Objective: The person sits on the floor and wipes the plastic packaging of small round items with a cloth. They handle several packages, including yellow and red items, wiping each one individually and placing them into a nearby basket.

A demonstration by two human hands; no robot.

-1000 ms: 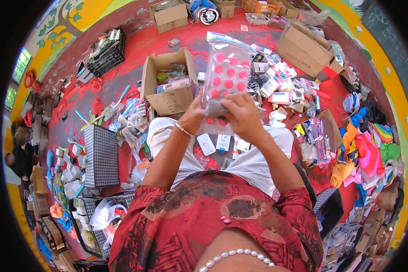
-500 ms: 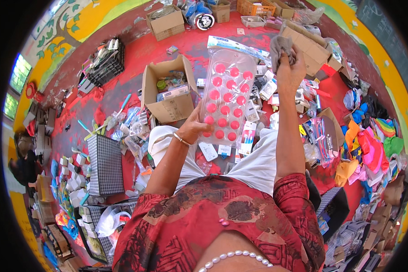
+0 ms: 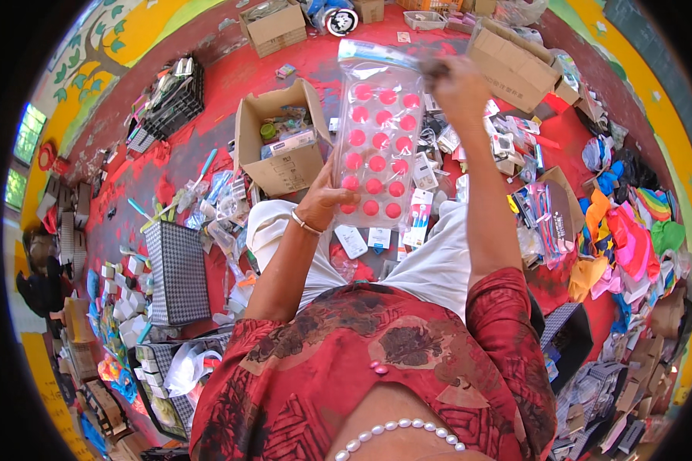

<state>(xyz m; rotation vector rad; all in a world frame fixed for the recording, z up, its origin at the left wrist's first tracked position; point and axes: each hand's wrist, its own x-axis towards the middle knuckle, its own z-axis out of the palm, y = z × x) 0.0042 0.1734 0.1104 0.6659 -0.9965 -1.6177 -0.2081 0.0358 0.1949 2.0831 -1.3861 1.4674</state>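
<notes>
My left hand grips the lower left edge of a packaged clear plastic tray, thumb on its front. Rows of round pink cups show through the tray, which looks like an ice cube tray; a blue and white header tops its bag. The tray is held up, tilted, above my lap. At its upper right corner my right hand is closed on a grey cloth. Motion smears these fingers and the cloth, so I cannot tell whether the cloth touches the bag.
An open cardboard box with small goods stands beyond my left knee. A houndstooth-patterned bin is at my left. Boxed and bagged goods cover the floor between my legs. Bright fabrics lie at right; another carton stands far right.
My right hand has swung left with the grey cloth, from beside the bag to its upper corner. The tray in my left hand has risen slightly and shifted a little left.
</notes>
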